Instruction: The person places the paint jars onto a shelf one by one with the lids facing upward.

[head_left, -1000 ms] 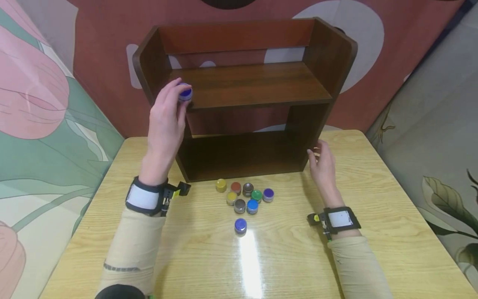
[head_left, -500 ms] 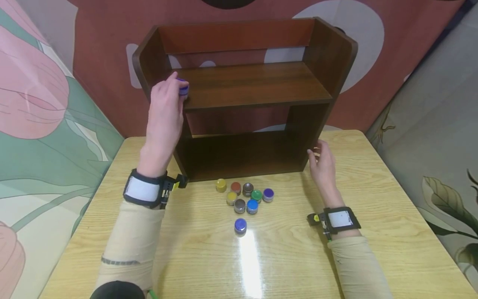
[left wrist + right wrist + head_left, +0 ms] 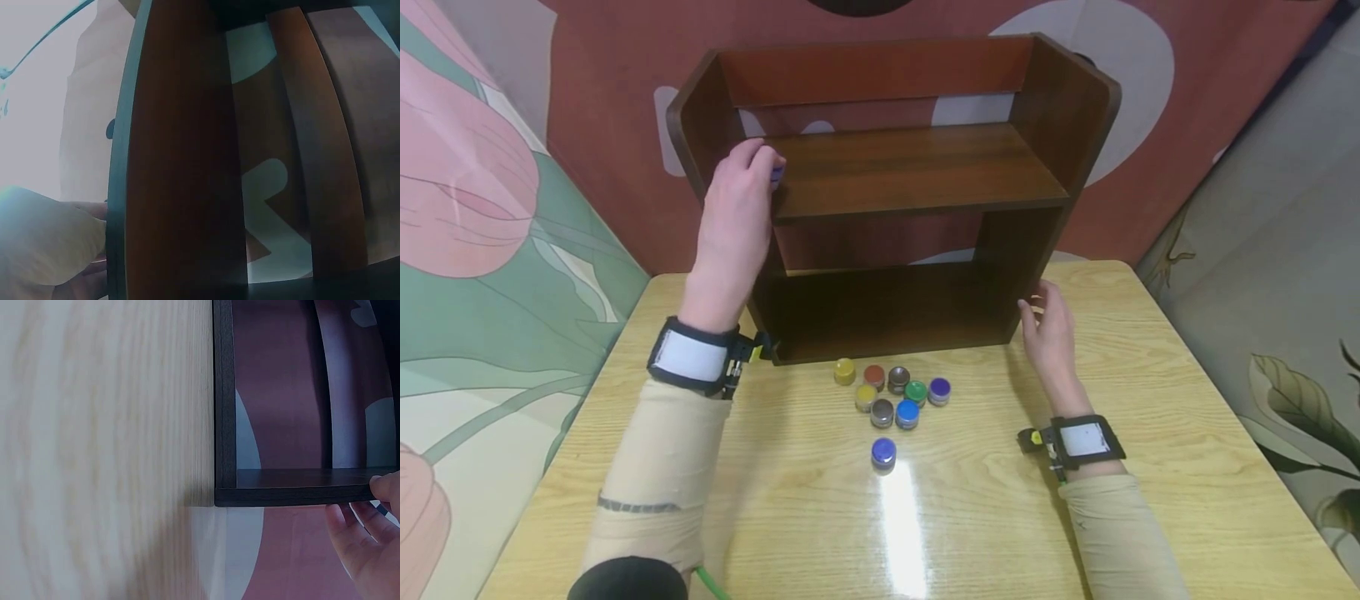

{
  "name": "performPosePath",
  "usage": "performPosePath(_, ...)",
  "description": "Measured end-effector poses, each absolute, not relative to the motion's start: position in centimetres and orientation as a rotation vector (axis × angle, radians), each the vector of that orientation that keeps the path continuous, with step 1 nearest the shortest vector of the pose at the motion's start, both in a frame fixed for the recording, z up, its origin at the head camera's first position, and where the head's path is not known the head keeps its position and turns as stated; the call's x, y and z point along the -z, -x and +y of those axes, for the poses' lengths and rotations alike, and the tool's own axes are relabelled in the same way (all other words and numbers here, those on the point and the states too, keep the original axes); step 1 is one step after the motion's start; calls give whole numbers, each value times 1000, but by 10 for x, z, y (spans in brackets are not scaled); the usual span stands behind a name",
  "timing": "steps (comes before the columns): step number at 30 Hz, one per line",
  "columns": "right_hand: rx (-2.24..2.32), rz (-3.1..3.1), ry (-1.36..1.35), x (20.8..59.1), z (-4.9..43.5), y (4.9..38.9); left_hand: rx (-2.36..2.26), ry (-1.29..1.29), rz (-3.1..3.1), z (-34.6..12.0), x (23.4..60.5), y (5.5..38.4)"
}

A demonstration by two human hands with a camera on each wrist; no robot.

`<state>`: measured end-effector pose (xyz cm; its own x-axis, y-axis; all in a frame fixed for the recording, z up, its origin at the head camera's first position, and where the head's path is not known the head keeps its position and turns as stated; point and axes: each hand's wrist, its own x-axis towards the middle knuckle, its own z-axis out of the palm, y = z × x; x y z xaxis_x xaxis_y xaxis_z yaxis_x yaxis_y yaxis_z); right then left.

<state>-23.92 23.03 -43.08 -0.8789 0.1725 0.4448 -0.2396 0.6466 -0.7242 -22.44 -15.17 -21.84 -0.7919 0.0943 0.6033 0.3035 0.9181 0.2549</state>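
Observation:
My left hand (image 3: 737, 212) is at the left end of the wooden shelf unit's upper board (image 3: 910, 171). It holds a small blue-lidded jar (image 3: 777, 176) over that board, close to the left side panel. Fingers hide most of the jar, and in the left wrist view the board's edge hides it. At the unit's right side, my right hand (image 3: 1049, 333) grips the dark side panel (image 3: 287, 497), thumb on its inner side and fingers on the outer side. Several small jars with coloured lids stand on the table before the unit, among them a blue one (image 3: 883, 452) nearest me.
The pale wooden table (image 3: 820, 517) carries the shelf unit near its back edge. In the jar group are yellow (image 3: 844, 372), red (image 3: 874, 377), green (image 3: 916, 392) and purple (image 3: 939, 390) lids. Patterned cloth (image 3: 602, 142) hangs behind and at both sides.
My left hand has moved slightly back over the upper board with its jar, which is now more hidden behind the fingers. The right hand and the jars on the table stay put.

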Motion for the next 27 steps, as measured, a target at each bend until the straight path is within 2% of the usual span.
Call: performPosePath(27, -1154, -2383, -52, 430, 233, 235, 396, 137, -2593, -146, 208, 231)
